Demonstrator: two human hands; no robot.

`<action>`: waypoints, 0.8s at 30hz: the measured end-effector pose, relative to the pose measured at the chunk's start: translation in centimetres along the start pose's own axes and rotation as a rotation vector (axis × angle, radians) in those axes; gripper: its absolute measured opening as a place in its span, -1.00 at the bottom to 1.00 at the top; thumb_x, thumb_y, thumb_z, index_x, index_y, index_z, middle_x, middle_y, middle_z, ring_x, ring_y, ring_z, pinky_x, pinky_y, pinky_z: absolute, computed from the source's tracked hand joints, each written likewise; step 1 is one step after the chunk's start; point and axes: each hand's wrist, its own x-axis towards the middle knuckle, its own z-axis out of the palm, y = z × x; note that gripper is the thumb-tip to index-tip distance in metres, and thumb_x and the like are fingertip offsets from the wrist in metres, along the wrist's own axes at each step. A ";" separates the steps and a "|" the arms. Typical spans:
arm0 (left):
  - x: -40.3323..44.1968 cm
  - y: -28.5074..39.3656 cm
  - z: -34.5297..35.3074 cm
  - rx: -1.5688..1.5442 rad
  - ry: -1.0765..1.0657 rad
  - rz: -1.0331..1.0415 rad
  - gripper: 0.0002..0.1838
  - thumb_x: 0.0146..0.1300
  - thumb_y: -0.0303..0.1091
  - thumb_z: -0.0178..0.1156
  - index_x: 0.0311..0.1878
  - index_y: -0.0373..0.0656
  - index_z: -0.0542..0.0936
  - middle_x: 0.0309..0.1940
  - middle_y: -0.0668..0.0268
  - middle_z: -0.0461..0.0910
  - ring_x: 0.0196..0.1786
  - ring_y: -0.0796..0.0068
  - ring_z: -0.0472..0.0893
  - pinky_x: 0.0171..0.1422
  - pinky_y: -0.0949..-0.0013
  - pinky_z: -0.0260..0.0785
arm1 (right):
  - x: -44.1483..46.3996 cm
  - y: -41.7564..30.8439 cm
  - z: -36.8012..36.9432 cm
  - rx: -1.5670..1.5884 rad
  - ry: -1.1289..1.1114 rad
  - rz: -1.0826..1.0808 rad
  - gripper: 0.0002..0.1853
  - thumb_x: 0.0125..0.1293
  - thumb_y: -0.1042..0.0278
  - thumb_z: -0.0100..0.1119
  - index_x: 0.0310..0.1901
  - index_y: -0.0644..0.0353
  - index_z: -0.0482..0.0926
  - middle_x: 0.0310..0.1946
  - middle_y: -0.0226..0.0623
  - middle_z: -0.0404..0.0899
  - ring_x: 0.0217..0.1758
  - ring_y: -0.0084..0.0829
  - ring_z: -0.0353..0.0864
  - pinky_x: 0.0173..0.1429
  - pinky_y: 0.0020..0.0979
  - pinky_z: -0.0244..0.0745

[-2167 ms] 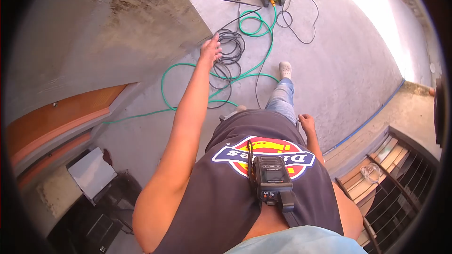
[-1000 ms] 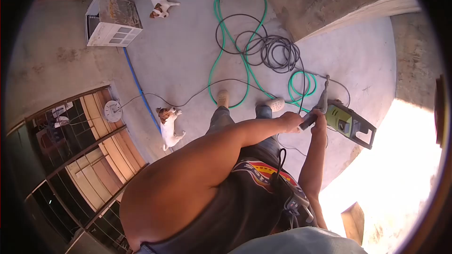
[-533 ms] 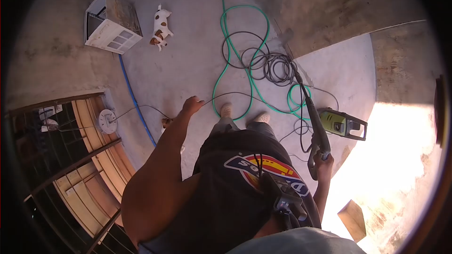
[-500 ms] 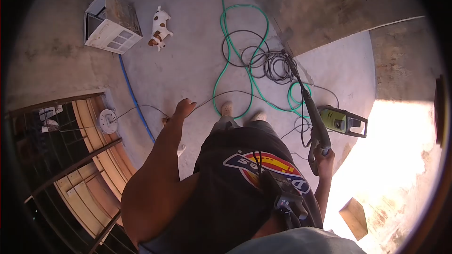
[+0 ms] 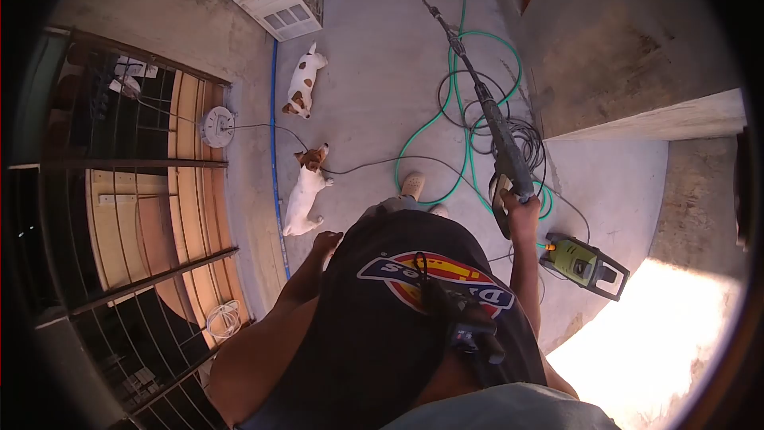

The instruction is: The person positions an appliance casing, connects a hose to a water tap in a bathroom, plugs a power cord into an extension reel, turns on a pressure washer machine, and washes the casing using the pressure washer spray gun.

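Observation:
My right hand (image 5: 521,211) is closed round the grip of a black pressure washer gun (image 5: 509,155). Its long lance points forward and away, over the concrete floor. Low by my left hip, my left hand (image 5: 326,241) appears loosely open, with nothing visible in it; part of the fingers is hidden. A white dog with a brown head (image 5: 301,195) stands just ahead of that hand. To the right of my right hand, the green pressure washer (image 5: 577,264) lies on the floor.
A green hose (image 5: 426,123) and coiled black hose (image 5: 525,139) lie ahead. Another spotted dog (image 5: 304,80) is near a white appliance (image 5: 282,4). A blue pipe (image 5: 274,111) runs along the left wall; a grey cord (image 5: 374,166) crosses the floor. A barred window (image 5: 151,163) is at left.
My left hand has drawn back from its outstretched position to beside my hip. The gun has swung up and forward, its lance now extending ahead. The dog behind my arm has come into view.

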 end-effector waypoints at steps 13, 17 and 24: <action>-4.0 -1.8 2.9 -0.724 0.251 -0.374 -0.65 0.12 -0.06 0.14 -0.26 -0.19 0.57 -0.47 0.33 0.56 -0.50 0.47 0.53 -0.45 0.34 0.43 | 0.1 -0.5 1.8 0.081 -0.066 -0.189 -0.82 -0.01 0.38 0.19 -0.38 0.28 0.51 -0.53 -0.45 0.48 -0.47 -0.61 0.38 -0.35 -0.49 0.30; -1.3 0.3 2.4 -0.707 0.191 -0.230 -0.62 0.12 -0.03 0.11 -0.29 -0.20 0.58 -0.47 0.31 0.57 -0.49 0.47 0.55 -0.47 0.36 0.44 | 0.6 -1.1 2.7 0.156 -0.042 -0.261 -0.85 -0.01 0.43 0.21 -0.37 0.26 0.51 -0.55 -0.47 0.46 -0.48 -0.62 0.36 -0.37 -0.50 0.28; 2.0 0.6 0.3 -0.716 0.209 -0.154 -0.62 0.12 -0.04 0.10 -0.28 -0.22 0.57 -0.45 0.31 0.58 -0.49 0.47 0.54 -0.46 0.35 0.44 | -0.2 -4.4 4.3 0.125 -0.016 -0.283 -0.86 -0.01 0.48 0.20 -0.36 0.26 0.52 -0.53 -0.47 0.47 -0.47 -0.62 0.37 -0.36 -0.50 0.28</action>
